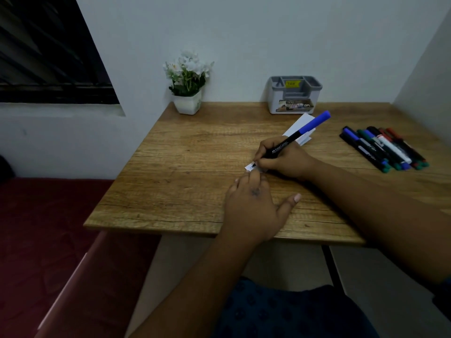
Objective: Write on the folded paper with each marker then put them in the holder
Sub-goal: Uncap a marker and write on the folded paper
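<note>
My right hand (pixel 283 159) grips a black marker with a blue cap on its back end (pixel 296 135), tip pressed onto a small folded white paper (pixel 250 166) at the table's middle. My left hand (pixel 253 203) lies flat beside it, fingertips pinning the paper, which is mostly hidden. Several more markers (pixel 385 148) lie in a row at the right. The grey-and-white holder (pixel 292 96) stands at the back against the wall, with no markers visible in it.
More folded white paper (pixel 299 126) lies behind my right hand. A white pot of white flowers (pixel 187 86) stands at the back left of the wooden table (pixel 183 172). A wall closes the right side; a dark red seat lies to the left.
</note>
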